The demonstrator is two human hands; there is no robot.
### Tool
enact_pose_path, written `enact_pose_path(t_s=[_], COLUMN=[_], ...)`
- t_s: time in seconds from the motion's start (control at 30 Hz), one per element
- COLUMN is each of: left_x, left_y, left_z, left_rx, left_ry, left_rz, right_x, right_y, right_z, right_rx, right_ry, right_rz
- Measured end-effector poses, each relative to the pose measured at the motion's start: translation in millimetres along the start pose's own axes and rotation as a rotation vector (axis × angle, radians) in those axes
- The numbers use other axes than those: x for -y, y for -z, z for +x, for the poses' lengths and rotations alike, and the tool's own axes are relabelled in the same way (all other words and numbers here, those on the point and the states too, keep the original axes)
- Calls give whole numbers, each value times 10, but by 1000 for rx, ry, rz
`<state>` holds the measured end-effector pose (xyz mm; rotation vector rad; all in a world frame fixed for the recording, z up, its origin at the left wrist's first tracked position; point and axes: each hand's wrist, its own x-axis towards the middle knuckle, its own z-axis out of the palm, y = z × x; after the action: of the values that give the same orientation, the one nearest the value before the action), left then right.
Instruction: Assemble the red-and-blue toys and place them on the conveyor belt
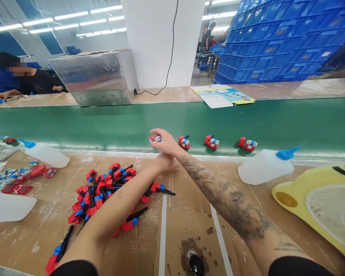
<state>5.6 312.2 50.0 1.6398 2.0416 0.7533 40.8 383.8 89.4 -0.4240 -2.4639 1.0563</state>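
A dark stained hole (195, 262) in the cardboard-covered table (276, 203) lies nearest. Farther, left: a pile of red-and-blue parts (103, 191). The left hand (164, 163) sits under the right wrist; grip undeterminable. The right hand (165, 142) pinches a small toy (155, 138) at the green belt's (103, 124) near edge.

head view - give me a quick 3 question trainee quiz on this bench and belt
1. True or false: the right hand holds a small red and blue toy at the edge of the green belt.
2. How many finished toys sit on the belt just right of that hand?
3. Which lies under the left hand? A) the pile of red, blue and black parts B) the yellow fan C) the squeeze bottle

Key: 1 true; 2 three; 3 A, though whether that hand holds anything cannot be told.
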Motion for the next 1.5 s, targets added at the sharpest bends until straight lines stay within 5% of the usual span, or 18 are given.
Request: enact_pose_path(t_s=[0.13,0.23,0.37,0.6,0.67,0.83,0.93,1.0,1.1,1.27,1.37,1.5], left_x=[112,141,109,-8,-63,-271,-416,-495,-571,-663,-729,-807], left_y=[404,456,306,271,260,27,-114,-142,-100,-36,-63,-129], left_z=[-857,-1212,-1254,-1271,-1353,-1681,-1960,-2148,-2343,-2364,-2313,-2267], left_rx=[291,399,336,182,99,0,98,176,239,366,348,389], left_ry=[-143,-200,-168,-12,61,398,403,331,152,-405,-653,-793], left_rz=[147,407,544,520,268,-1036,-1317,-1190,-691,55,303,409], right_x=[-93,-191,-175,-30,-83,-242,-286,-305,-323,-312,-300,-304], right_y=[393,378,162,91,82,14,6,14,25,18,8,-13], right_z=[-833,-1470,-2063,-2609,-2682,-2723,-2708,-2697,-2687,-2690,-2694,-2686], right_rx=[-160,-226,-251,-216,-209,-167,-180,-210,-230,-204,-206,-217], right_ry=[-178,-363,-492,-335,-301,-294,-317,-325,-315,-300,-308,-333], right_rz=[868,1178,1445,1603,1605,1627,1624,1624,1649,1623,1603,1604])
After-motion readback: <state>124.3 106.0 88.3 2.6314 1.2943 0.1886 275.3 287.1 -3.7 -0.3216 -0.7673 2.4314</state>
